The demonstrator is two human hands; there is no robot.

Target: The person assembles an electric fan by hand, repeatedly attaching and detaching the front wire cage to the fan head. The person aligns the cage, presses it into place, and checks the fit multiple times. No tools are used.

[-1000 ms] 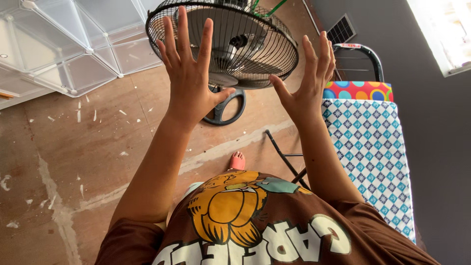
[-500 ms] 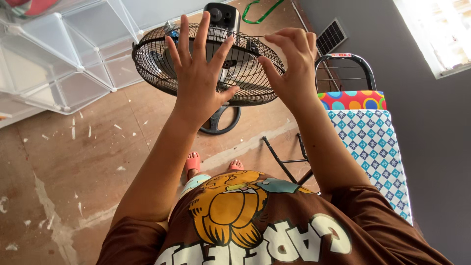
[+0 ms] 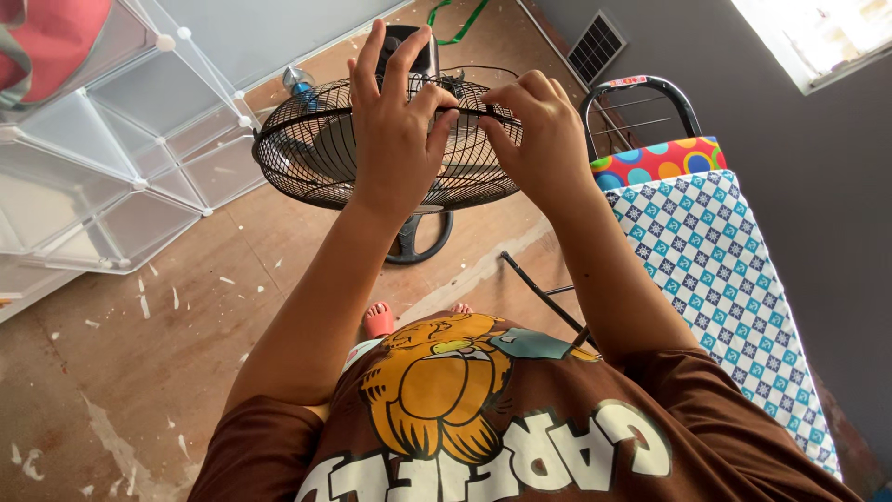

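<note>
Head view, looking down past a brown printed shirt (image 3: pixel 502 428) to a worn brown floor (image 3: pixel 139 372) flecked with white scraps. Far left — a rack of clear plastic cube shelves (image 3: pixel 102 177) along the wall. Centre: a black standing fan (image 3: pixel 372 139), its wire grille tipped face-up toward the person, ring base (image 3: pixel 418 240) on the floor just ahead of two orange slippers (image 3: pixel 379 319); that tilt puts the top rim within easy reach of both arms. Left hand (image 3: pixel 395 130) lies flat over the grille, fingers (image 3: pixel 390 56) fairly spread and extended, thumb hooked toward the rim, gripping nothing that I can see. Right hand (image 3: pixel 539 139) sits close beside it, fingers (image 3: pixel 506 98) curled in narrow, tips pinched at the rim wire or a clip on it — too small to tell which. Right of the fan, a folding frame draped in blue-and-white diamond cloth (image 3: pixel 725 270) with a bright spotted band (image 3: pixel 660 160), set against a grey wall (image 3: pixel 818 186).
</note>
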